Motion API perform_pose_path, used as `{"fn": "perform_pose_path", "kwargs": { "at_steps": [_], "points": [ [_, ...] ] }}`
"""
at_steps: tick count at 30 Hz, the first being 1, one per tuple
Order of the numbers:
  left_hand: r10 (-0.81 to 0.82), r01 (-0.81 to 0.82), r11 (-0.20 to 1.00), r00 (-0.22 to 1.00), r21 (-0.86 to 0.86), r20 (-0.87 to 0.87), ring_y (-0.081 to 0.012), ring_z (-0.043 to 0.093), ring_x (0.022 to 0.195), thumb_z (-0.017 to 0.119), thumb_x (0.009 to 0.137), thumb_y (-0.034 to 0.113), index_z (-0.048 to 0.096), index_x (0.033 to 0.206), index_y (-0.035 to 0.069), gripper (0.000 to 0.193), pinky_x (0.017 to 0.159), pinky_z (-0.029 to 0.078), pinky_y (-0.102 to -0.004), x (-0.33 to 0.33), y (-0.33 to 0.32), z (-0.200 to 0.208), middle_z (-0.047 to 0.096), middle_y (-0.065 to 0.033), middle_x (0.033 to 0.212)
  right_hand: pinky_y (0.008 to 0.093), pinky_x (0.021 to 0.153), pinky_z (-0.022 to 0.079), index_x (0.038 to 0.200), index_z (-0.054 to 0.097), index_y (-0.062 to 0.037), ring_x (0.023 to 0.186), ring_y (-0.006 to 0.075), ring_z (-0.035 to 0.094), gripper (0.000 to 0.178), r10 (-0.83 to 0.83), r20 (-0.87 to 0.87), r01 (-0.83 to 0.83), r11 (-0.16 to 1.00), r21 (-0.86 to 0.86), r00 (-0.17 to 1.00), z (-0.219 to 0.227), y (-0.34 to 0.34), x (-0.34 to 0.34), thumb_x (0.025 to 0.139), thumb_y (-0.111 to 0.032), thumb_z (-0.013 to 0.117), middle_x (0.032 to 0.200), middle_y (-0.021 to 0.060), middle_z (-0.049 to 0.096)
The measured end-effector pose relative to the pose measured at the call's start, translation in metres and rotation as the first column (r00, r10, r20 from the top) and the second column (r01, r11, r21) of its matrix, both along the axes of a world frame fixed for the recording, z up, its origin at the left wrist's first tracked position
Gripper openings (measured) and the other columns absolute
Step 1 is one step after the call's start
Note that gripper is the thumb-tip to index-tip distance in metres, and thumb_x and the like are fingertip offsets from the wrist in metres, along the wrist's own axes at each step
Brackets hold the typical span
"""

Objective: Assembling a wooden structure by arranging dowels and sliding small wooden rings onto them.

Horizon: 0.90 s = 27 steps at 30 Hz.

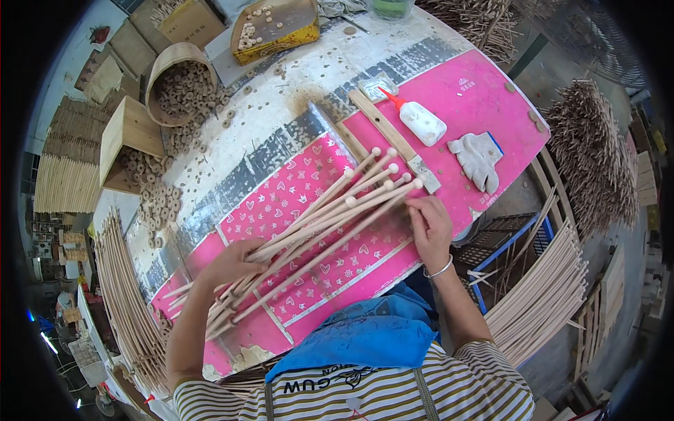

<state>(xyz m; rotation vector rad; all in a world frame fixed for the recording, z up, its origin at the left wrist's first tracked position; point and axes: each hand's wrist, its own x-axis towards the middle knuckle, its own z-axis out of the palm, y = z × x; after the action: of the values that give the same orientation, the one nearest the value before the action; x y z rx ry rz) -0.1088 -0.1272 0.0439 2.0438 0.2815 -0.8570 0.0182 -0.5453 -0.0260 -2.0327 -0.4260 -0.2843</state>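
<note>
A loose bundle of pale wooden sticks (309,228) lies slantwise over the pink-covered table, small round balls on their far-right ends. My left hand (235,263) is closed around the bundle toward its lower left part. Just below the ball ends is my right hand (430,223), its fingers curled together close to the outermost stick; whether something small is between them is hidden. A white glue bottle (423,123) with a red nozzle lies beyond the balls. Near it a wooden strip (385,126) is fixed across the pink sheet.
A white glove (479,161) lies to the right. At the left, a round tub (156,95) and a wooden box (126,144) spill wooden rings onto the table. A yellow tray (295,36) holds small beads. Stick stacks (544,288) and a blue-rimmed crate (502,235) stand right.
</note>
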Motion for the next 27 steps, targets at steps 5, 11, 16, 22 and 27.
{"fn": "perform_pose_path", "kwargs": {
  "at_steps": [5, 11, 16, 22, 27],
  "points": [
    [0.1, -0.099, 0.994, 0.995, -0.041, 0.014, -0.0153, 0.064, 0.111, 0.078, 0.093, 0.015, 0.067, 0.136, 0.001, 0.047, 0.101, 0.051, -0.033, 0.005, 0.017, -0.009, 0.072, -0.007, 0.121, 0.0422, 0.085, 0.052, 0.113, 0.074, -0.0064, 0.099, 0.0322, 0.067, 0.024, 0.185, 0.187, -0.154, 0.974, -0.169, 0.965, 0.018, 0.018, -0.004, 0.089, -0.005, 0.072, 0.109, 0.0116, 0.071],
    [0.241, -0.22, 0.962, 0.963, -0.16, 0.125, -0.0137, 0.064, 0.112, 0.075, 0.099, 0.019, 0.066, 0.139, 0.002, 0.044, 0.102, 0.051, -0.0318, 0.011, 0.027, -0.029, 0.073, -0.0051, 0.121, 0.0456, 0.101, 0.046, 0.125, 0.07, -0.01, 0.116, 0.0303, 0.062, 0.034, 0.379, 0.13, -0.34, 0.907, -0.246, 0.916, 0.003, 0.037, 0.003, 0.091, -0.01, 0.072, 0.122, 0.0071, 0.068],
    [0.229, -0.213, 0.973, 0.936, -0.089, 0.268, -0.0122, 0.065, 0.106, 0.067, 0.104, 0.019, 0.068, 0.137, 0.003, 0.037, 0.097, 0.052, -0.0305, 0.019, 0.02, -0.022, 0.074, -0.004, 0.117, 0.0469, 0.103, 0.044, 0.127, 0.069, -0.0104, 0.118, 0.0299, 0.061, 0.035, 0.417, 0.166, -0.368, 0.892, -0.261, 0.894, 0.018, 0.06, 0.023, 0.092, -0.01, 0.071, 0.125, 0.007, 0.067],
    [0.19, -0.241, 0.964, 0.919, 0.11, 0.346, -0.0134, 0.065, 0.092, 0.065, 0.104, 0.017, 0.07, 0.133, 0.003, 0.032, 0.085, 0.053, -0.0327, 0.028, 0.022, -0.031, 0.075, -0.0091, 0.103, 0.0479, 0.116, 0.039, 0.134, 0.065, -0.0111, 0.135, 0.0306, 0.055, 0.042, 0.498, 0.16, -0.408, 0.824, -0.393, 0.852, 0.013, 0.091, 0.055, 0.092, -0.014, 0.071, 0.135, 0.0101, 0.064],
    [0.223, -0.308, 0.942, 0.872, 0.135, 0.435, -0.0188, 0.068, 0.093, 0.066, 0.103, 0.017, 0.069, 0.134, 0.006, 0.033, 0.088, 0.053, -0.0332, 0.026, 0.025, -0.045, 0.075, -0.0126, 0.103, 0.0482, 0.118, 0.037, 0.122, 0.069, -0.0114, 0.125, 0.0292, 0.057, 0.033, 0.528, 0.175, -0.398, 0.784, -0.477, 0.831, 0.004, 0.103, 0.063, 0.09, -0.02, 0.075, 0.121, 0.0082, 0.065]
  ]
}}
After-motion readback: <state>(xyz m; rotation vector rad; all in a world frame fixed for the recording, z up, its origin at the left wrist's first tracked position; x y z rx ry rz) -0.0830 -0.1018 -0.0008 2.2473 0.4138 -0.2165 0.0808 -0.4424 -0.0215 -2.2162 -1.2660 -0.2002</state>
